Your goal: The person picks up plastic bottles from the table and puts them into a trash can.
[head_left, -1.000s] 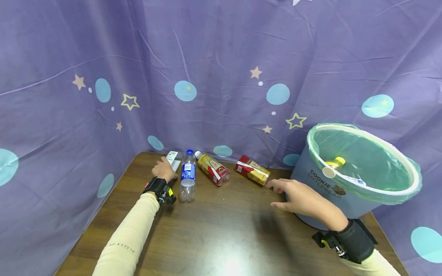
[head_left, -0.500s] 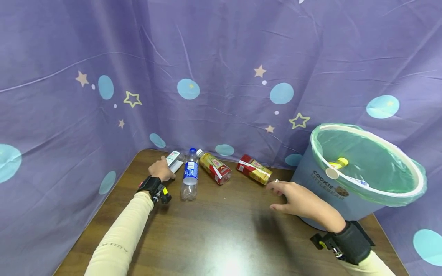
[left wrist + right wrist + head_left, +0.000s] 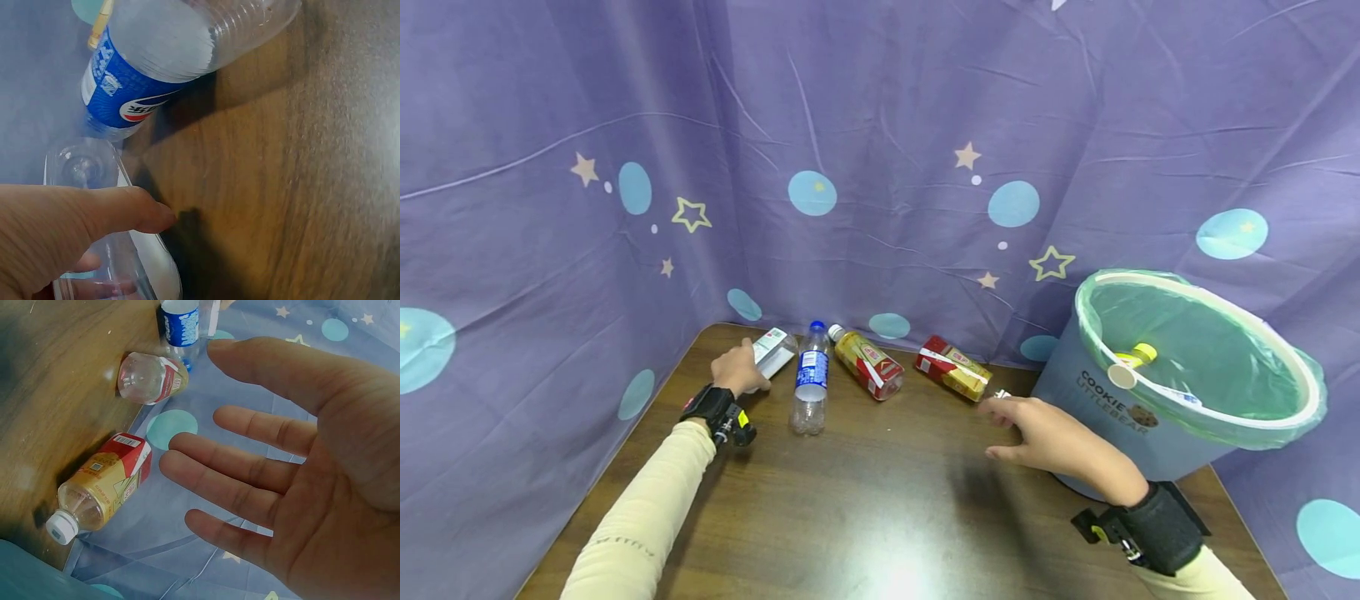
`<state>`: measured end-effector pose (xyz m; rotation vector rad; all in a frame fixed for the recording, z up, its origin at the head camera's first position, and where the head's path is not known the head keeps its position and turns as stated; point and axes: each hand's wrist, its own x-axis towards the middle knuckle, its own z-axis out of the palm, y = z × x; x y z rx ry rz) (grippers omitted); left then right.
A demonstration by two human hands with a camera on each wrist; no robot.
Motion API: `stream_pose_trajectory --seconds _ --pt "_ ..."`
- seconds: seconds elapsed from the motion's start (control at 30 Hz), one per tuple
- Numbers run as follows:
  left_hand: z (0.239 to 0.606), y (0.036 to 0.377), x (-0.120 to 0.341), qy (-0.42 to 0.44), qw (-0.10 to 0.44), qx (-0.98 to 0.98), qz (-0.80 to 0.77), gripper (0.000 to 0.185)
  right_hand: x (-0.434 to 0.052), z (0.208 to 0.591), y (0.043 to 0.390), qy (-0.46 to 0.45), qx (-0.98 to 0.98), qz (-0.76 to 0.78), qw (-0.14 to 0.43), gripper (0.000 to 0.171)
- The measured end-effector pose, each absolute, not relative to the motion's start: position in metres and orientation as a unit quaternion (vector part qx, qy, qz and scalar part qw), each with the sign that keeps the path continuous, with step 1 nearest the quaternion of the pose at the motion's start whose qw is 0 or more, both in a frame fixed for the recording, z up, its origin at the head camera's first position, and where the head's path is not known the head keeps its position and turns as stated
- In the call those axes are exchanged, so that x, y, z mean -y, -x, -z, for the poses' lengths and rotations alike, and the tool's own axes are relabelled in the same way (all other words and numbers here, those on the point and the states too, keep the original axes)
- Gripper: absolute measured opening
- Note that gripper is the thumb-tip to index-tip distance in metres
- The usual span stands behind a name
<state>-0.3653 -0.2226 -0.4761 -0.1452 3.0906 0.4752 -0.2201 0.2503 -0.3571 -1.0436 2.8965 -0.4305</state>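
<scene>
My left hand (image 3: pixel 737 367) grips a clear plastic bottle (image 3: pixel 772 353) with a white label at the table's back left. In the left wrist view the thumb lies over the bottle's side, and fingers show through the clear plastic. Just right of it stands a clear bottle with a blue label and blue cap (image 3: pixel 811 379). My right hand (image 3: pixel 1045 433) hovers before the bin, fingers spread and slightly bent, nothing in its palm in the right wrist view. Nearest to it lies a red and yellow labelled bottle (image 3: pixel 953 368). A similar white-capped bottle (image 3: pixel 870 364) lies farther left.
A blue bin (image 3: pixel 1067 417) with a green liner stands at the right. Inside it a yellow-capped item (image 3: pixel 1142 354) is partly visible. A purple curtain (image 3: pixel 880 167) borders the back and left of the brown wooden table (image 3: pixel 850 500).
My left hand has drawn left, away from the blue-labelled bottle, and the white-labelled bottle has shifted slightly left with it. The right hand stays nearly still.
</scene>
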Motion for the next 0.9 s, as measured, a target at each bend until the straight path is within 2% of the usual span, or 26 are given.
stream_pose_trajectory --seconds 0.37,0.6,0.9 --pt "0.445 0.356 0.212 -0.016 -0.069 -0.988 -0.135 0.083 -0.253 0.358 0.222 0.335 -0.931 0.144 0.025 0.039" --pt "0.415 0.341 0.176 -0.070 -0.145 -0.979 -0.127 0.076 -0.254 0.353 0.221 0.330 -0.933 0.142 0.023 0.037" --pt "0.382 0.313 0.125 -0.142 -0.223 -0.960 -0.095 0.083 -0.252 0.336 0.222 0.321 -0.935 0.148 -0.009 0.030"
